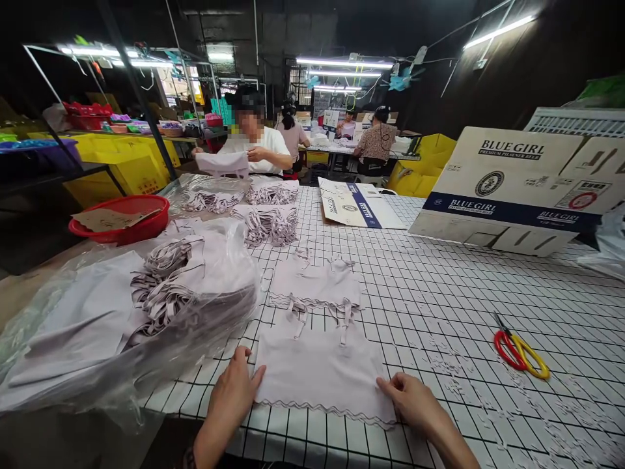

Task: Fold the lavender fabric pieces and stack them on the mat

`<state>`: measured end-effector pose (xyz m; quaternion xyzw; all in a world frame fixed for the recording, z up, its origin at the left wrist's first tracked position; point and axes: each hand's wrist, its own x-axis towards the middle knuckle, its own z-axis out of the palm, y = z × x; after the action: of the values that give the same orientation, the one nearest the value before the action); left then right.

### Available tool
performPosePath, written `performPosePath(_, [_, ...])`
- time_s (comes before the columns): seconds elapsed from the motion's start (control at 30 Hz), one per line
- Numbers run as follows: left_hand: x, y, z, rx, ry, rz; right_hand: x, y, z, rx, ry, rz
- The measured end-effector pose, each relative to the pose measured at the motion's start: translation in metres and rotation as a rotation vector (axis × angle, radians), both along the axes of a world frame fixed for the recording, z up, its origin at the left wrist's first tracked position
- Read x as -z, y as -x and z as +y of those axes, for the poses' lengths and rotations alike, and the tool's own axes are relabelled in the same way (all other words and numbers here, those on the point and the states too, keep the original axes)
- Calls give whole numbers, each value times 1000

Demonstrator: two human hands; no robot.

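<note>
A pale lilac camisole top [317,371] with thin straps and a wavy hem lies flat in front of me, straps pointing away. My left hand [232,394] rests at its left edge, thumb against the fabric and fingers apart. On the other side, my right hand [413,398] pinches the right edge near the hem between thumb and fingers. Just beyond lies a second, similar camisole [312,283], its scalloped hem under the straps of the nearer one. To the left, a clear plastic bag [234,286] spreads around a pile of the same garments [102,306].
Red-and-yellow scissors [521,352] lie right among scattered fabric scraps [459,365] on the checked tablecloth [430,286]. Beer cartons [508,182] stand behind. Further garment stacks [271,221] and a red basin [122,221] sit left. Across the table, a co-worker [266,146] holds a garment.
</note>
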<state>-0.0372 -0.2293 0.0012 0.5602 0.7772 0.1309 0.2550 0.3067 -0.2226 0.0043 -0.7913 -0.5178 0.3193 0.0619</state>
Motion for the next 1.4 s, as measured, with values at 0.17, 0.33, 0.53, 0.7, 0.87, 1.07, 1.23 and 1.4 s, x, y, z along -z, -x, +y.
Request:
performPosePath(0.17, [-13, -21, 56, 131, -368, -23, -27, 8, 72, 32, -272, 31])
performPosePath(0.33, [-14, -42, 152, 42, -228, 23, -16, 26, 163, 184, -266, 67])
performPosePath(0.53, [-2, -43, 188, -96, -117, 27, 9, 29, 201, 253, -215, 80])
performPosePath(0.7, [3, -40, 192, -114, -133, -23, 14, 26, 202, 185, -292, 116])
performPosePath(0.87, [7, -38, 198, -191, -138, -94, 12, 25, 200, 165, -334, 180])
performPosePath(1.07, [7, -29, 204, -252, -88, -146, -2, 27, 194, 212, -239, 389])
performPosePath(1.23, [5, -27, 211, -221, -55, -165, -14, 28, 187, 321, -159, 602])
performPosePath(1.4, [5, -28, 215, -207, -58, -128, -16, 25, 185, 407, -85, 708])
